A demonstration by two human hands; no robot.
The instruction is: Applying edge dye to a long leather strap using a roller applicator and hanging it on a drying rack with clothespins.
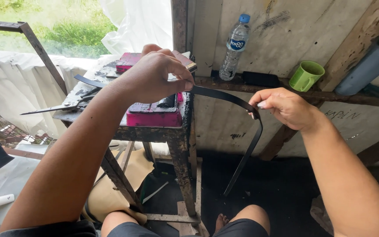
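A long black strap (246, 149) runs from a worn, stained work stand (178, 140), arcs to the right and hangs down toward the dark floor. My left hand (154, 74) is closed on the strap over a pink metal block-shaped tool (154, 115) on top of the stand. To the right, my right hand (286, 107) pinches the strap at its bend, clear of the stand. The strap's other end (88, 80) sticks out left of my left hand.
Large scissors (60, 106) lie on the stand's left side. A clear water bottle (235, 46), a dark flat object (260, 78) and a green mug (306, 75) sit on a wooden wall ledge. My knees (242, 221) are below; white sheeting hangs at left.
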